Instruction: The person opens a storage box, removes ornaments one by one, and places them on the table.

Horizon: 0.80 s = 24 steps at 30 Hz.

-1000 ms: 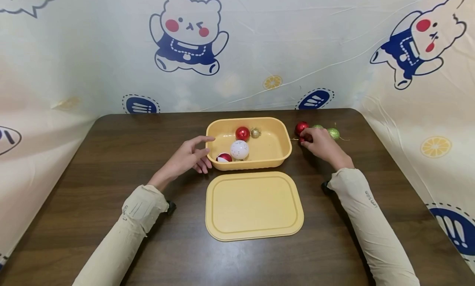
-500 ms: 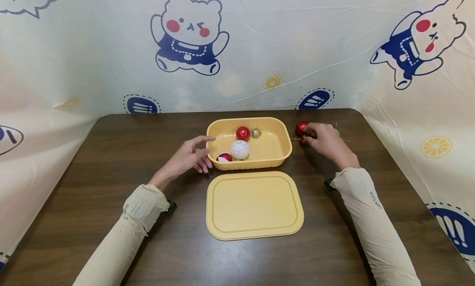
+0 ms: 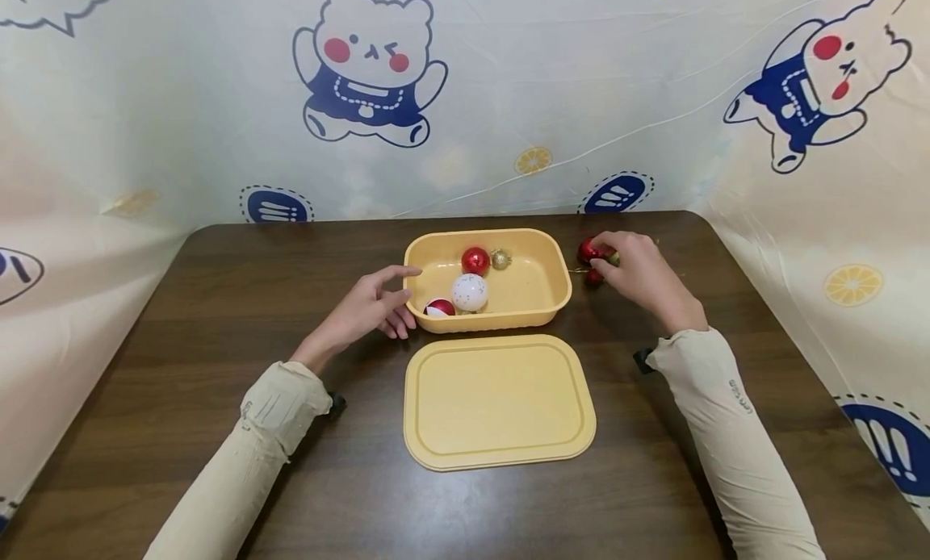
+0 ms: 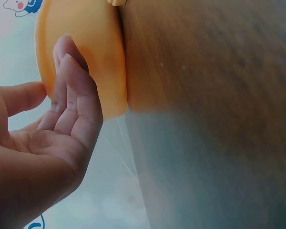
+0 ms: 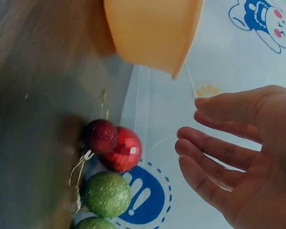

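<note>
My left hand (image 3: 369, 304) rests at the left end of a yellow plastic box (image 3: 523, 322). In the left wrist view its fingers lie loosely along the outer wall (image 4: 107, 71). My right hand (image 3: 643, 277) hovers over several baubles to the right of the box. The right wrist view shows its fingers spread, with nothing between them. Below them lie a small dark red glitter bauble (image 5: 100, 136), a shiny red bauble (image 5: 126, 151) and a green glitter bauble (image 5: 107, 194). Another green bauble (image 5: 95, 223) is cut off by the frame.
Inside the box are a red bauble (image 3: 475, 261), a small gold one (image 3: 500, 259), a white speckled one (image 3: 469, 292) and a red-and-white one (image 3: 439, 307). A flat yellow lid (image 3: 500, 403) lies in front of the box on the brown table (image 3: 291, 253).
My right hand has drawn off the small red bauble and shifted slightly right and back over the green ones. The left hand stays put at the box.
</note>
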Tool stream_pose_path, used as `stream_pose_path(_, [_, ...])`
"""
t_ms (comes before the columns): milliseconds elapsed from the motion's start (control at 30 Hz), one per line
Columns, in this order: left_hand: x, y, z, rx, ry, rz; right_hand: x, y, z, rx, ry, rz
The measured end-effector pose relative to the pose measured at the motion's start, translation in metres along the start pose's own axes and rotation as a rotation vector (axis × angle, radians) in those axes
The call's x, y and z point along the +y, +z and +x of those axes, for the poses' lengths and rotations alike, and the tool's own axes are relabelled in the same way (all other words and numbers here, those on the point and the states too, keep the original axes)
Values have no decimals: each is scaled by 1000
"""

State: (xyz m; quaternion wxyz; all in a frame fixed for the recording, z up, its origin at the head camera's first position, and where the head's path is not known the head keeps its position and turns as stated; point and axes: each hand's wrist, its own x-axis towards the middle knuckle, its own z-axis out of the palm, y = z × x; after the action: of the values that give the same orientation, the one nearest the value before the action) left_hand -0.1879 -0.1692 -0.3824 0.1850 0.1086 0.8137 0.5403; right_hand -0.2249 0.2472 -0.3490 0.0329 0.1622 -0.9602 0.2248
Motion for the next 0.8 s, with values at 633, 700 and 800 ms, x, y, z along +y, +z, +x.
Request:
stream_pose_path(633, [3,0,-1,1,9,-18,-47,7,17,39,-126,5])
stream_pose_path(700, [2,0,-1,-1,6,-17,-50,9,19,34,-133,5])
stream_pose_path(800, [1,0,-1,1,3,-19,-54,12,21,27,-136,9])
